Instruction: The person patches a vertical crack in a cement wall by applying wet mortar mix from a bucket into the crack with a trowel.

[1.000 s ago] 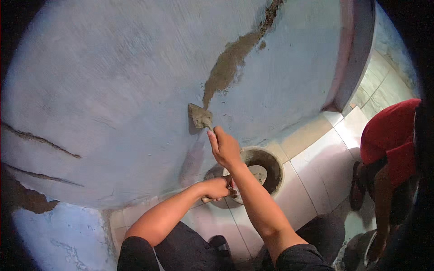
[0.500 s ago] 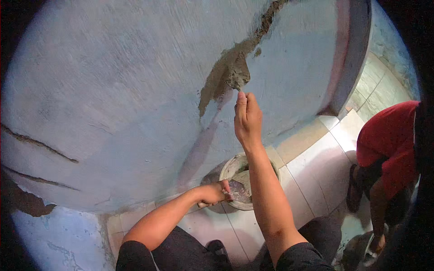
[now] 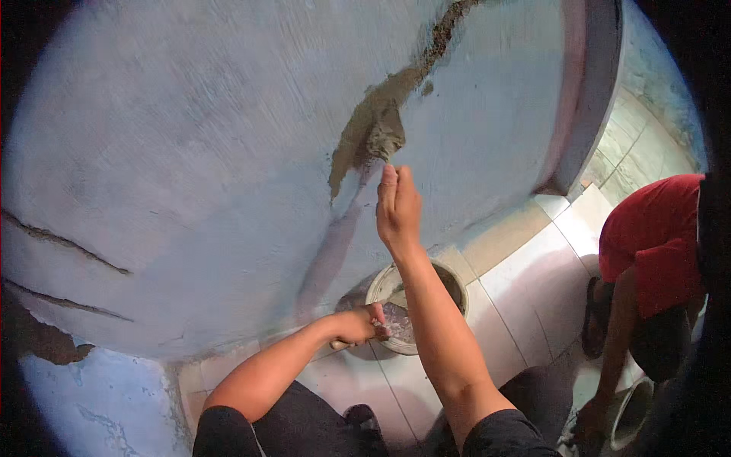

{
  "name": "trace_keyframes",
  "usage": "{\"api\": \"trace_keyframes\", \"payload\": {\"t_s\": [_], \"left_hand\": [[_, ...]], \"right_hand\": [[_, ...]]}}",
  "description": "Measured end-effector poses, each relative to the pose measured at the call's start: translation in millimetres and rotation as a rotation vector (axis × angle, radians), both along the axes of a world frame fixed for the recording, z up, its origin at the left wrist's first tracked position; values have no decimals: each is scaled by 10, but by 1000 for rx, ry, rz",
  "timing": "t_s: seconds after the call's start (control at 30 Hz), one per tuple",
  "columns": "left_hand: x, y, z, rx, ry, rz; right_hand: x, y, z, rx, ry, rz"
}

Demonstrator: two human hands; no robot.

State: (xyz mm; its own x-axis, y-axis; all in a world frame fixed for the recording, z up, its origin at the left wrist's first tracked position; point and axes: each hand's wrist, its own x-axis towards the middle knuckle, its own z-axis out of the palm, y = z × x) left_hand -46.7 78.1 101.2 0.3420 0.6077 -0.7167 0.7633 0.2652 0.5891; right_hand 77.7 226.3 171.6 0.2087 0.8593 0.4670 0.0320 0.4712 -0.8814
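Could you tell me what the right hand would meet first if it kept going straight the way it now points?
The right hand points up along the blue wall. First in its line is the wet grey mortar patch filling the crack; the tool tip already seems to touch it, though depth is unclear.

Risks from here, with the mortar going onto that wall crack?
Wet mortar may slump off the crack under the right hand and drop onto the tiled floor. The left hand grips only the bucket rim; it could tip. Lower cracks are unfilled.
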Motion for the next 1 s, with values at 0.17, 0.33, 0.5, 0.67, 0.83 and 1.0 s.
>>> {"api": "trace_keyframes", "payload": {"t_s": [0.17,0.33,0.5,0.67,0.83,1.0], "left_hand": [[9,-12,1,10,19,-12],[-111,-10,-138,37,29,-48],[-16,-40,-58,-6,35,15],[-52,-8,-3,44,41,-77],[2,1,126,86,25,-63],[-45,25,97,74,-2,-79]], "right_hand": [[18,137,-183,-14,-56,-40],[32,43,-29,-38,-27,-28],[48,95,-138,-2,-96,-76],[219,213,-239,-20,-21,-62],[312,253,-142,82,-169,72],[322,253,-200,-89,-153,-66]]}}
